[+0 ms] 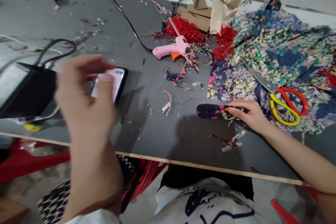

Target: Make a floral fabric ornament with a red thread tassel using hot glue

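Note:
My left hand (pixel 88 92) is raised at the left, a little blurred, with its fingers loosely bent and the thumb apart from them. Nothing shows in it. Behind it on the table lies a phone (pixel 118 77) with a lit screen, partly hidden by the hand. My right hand (pixel 249 113) grips the right end of a dark floral fabric-covered strip (pixel 210 111) with a rounded end, low over the table. Beside that hand, scissors (pixel 274 91) with one red and one yellow handle rest on floral fabric (pixel 278 49).
A pink glue gun (pixel 170 49) with a black cord lies at mid-table. Behind it are red thread tangles (pixel 189 29), cardboard pieces (pixel 199 17) and cream cloth (pixel 222 7). A black box-like device (pixel 34 91) with cables stands left. Fabric scraps (pixel 233 141) litter the grey table (pixel 154 133).

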Motion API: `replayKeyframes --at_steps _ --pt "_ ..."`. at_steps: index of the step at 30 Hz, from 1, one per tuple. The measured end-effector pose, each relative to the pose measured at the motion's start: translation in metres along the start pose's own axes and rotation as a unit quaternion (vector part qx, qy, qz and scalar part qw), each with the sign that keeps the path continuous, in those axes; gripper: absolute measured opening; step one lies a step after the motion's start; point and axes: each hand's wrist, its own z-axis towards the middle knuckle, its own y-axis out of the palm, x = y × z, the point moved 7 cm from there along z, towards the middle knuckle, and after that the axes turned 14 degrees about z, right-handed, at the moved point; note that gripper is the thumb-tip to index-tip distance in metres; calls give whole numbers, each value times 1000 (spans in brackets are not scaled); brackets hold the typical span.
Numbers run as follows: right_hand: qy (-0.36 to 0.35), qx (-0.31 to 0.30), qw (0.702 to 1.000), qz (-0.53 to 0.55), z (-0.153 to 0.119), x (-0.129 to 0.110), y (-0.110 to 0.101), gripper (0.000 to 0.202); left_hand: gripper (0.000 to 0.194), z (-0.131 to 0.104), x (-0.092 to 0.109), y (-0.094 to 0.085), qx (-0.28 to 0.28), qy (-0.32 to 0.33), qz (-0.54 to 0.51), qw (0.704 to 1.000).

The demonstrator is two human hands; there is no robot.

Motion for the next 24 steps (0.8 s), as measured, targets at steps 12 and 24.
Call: replayKeyframes --at_steps 12,24 --pt "28 62 998 -13 -2 8 -10 17 15 -32 157 100 -338 212 -302 866" --pt "51 103 992 51 -5 17 -17 16 27 -30 129 120 -315 57 -452 833"
